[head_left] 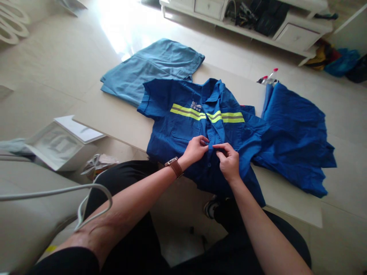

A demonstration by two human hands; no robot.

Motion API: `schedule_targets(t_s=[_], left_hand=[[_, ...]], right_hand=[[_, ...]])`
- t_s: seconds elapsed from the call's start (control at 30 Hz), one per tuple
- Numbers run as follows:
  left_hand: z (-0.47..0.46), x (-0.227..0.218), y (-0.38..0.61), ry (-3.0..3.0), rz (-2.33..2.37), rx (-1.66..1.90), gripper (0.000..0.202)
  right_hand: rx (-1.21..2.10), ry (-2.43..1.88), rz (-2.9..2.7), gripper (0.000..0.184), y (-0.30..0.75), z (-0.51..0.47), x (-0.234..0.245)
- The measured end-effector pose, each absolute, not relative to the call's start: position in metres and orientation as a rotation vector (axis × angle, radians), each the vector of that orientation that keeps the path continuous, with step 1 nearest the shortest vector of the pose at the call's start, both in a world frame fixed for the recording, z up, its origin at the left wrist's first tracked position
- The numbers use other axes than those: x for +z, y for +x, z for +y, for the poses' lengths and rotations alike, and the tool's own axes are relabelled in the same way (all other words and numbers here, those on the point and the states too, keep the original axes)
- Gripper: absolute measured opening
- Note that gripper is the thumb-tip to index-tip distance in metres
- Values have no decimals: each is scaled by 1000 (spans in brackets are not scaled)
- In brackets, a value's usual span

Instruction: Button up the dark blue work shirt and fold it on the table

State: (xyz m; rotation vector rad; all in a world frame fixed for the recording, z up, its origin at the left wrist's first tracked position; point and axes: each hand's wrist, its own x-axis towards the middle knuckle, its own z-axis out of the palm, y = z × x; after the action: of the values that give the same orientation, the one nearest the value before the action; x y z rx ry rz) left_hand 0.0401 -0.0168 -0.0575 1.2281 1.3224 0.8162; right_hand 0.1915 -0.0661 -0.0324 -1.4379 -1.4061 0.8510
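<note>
A blue short-sleeved work shirt (183,126) with yellow-and-grey reflective stripes and a white chest logo lies front up across the table, its collar pointing away from me. My left hand (197,149), with a brown-strapped watch on the wrist, has its fingers closed on the front placket near the middle. Just across from it, my right hand (229,158) pinches the other side of the placket between thumb and forefinger. A button shows on the cloth just below them. The fingertips cover whatever small part of the placket lies between them.
Light blue folded cloth (155,65) lies at the table's far left. More dark blue clothing (295,133) hangs over the right end, with red-capped bottles (271,76) behind it. A white cable (97,187) loops over my left forearm. An open white box (65,141) stands left of the table (129,131).
</note>
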Motion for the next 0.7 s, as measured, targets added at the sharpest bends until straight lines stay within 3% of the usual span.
schedule_targets(t_s=[0.13,0.3,0.5,0.7], left_hand=[[-15,-64,42,1116,1301,829,13],[-14,-64,45,1075,1222,864,9],[-16,-58,45,1174,1180,899,17],[-19,-54,42,1286,1214,896,25]], right_hand=[[876,-1464,-1388,15,192,-67,-34],[891,-1505,-1388,20,191,-67,-37],[794,-1599,-1444,28,191,-66,-43],[725,-1613,-1487,25,192,-65,-42]])
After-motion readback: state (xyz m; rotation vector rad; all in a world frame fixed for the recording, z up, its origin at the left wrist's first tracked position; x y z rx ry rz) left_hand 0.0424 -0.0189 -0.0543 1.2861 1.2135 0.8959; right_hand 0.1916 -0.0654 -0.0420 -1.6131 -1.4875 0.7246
